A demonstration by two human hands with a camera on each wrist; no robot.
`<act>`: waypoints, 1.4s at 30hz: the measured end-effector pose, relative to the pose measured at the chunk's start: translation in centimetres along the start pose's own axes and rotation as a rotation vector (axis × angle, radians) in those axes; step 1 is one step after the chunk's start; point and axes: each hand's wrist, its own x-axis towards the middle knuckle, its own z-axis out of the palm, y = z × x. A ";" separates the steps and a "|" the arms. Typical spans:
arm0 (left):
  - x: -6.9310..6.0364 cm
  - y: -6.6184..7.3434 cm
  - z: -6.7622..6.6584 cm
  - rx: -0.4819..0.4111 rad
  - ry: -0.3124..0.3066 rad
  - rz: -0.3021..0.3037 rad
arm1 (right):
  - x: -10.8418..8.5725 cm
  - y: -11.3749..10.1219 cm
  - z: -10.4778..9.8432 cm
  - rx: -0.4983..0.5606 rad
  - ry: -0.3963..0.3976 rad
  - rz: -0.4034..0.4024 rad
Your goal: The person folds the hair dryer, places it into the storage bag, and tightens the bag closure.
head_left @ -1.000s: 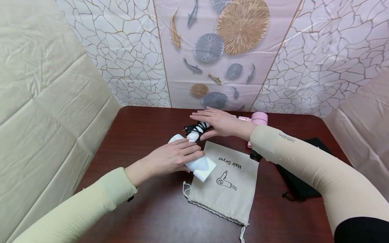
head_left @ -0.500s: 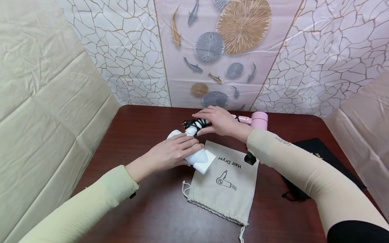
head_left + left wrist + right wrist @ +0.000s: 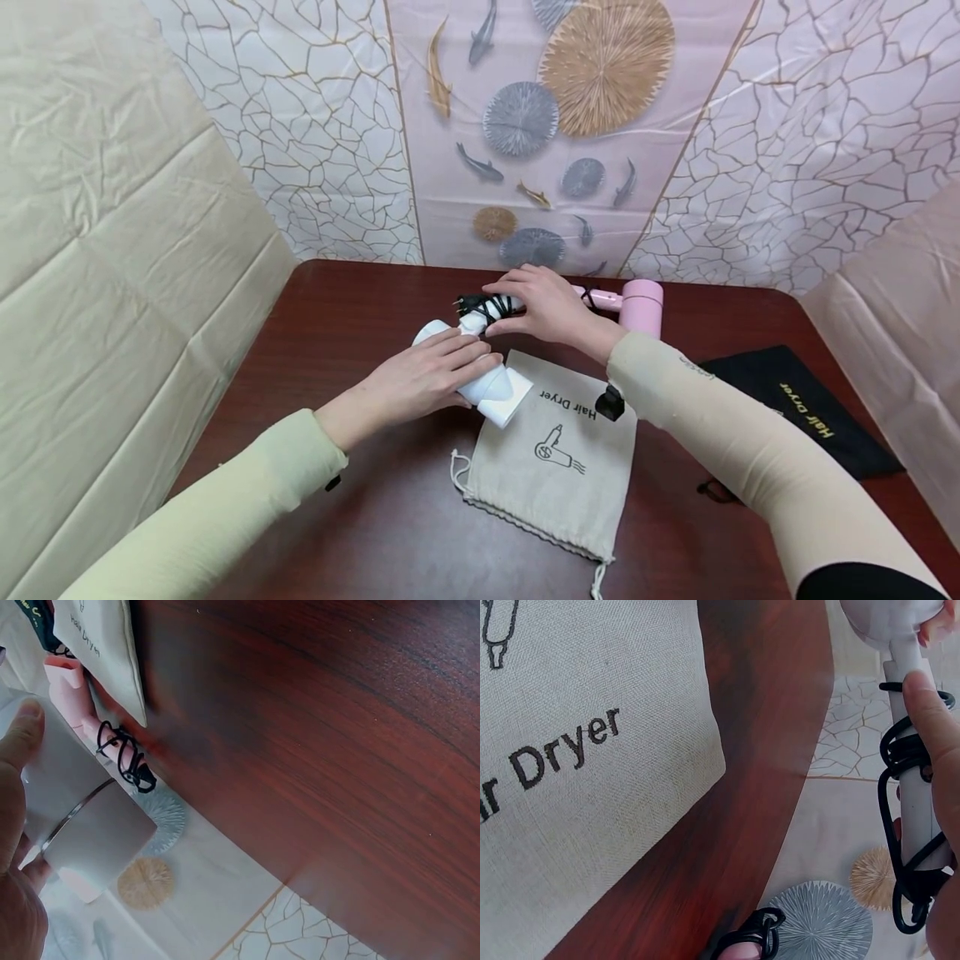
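A white hair dryer point(image 3: 487, 387) with a black cord wound round its handle is held by both hands at the middle of the table. My left hand point(image 3: 416, 375) grips its barrel, thumb on one side and fingers on the other, as the left wrist view shows. My right hand point(image 3: 551, 307) holds the corded handle point(image 3: 916, 802), with the thumb along it in the right wrist view. The nozzle end overlaps the top left edge of a beige drawstring bag point(image 3: 562, 467) printed "Hair Dryer", which lies flat.
A pink hair dryer point(image 3: 641, 307) with a dark cord lies at the back right, beyond my right forearm. A black "Hair Dryer" bag point(image 3: 817, 408) lies at the right, partly under the sleeve. Patterned cloth point(image 3: 322, 133) hangs behind the brown table point(image 3: 330, 317).
The white dryer's nozzle has shifted slightly up and away from the beige bag's middle. My right hand has closed round the handle, and its forearm has lowered, uncovering more of the pink dryer and black bag.
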 end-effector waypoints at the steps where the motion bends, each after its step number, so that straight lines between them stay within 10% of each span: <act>1: 0.1 0.0 0.1 0.001 0.001 -0.003 | -0.1 0.0 0.1 -0.002 0.009 0.003; 23: 0.7 0.1 1.4 0.007 0.036 -0.052 | -1.2 -0.7 0.7 -0.101 0.118 0.087; 42: -0.3 -0.7 0.2 0.073 -0.011 0.032 | -1.4 -0.2 -2.7 0.190 -0.179 0.038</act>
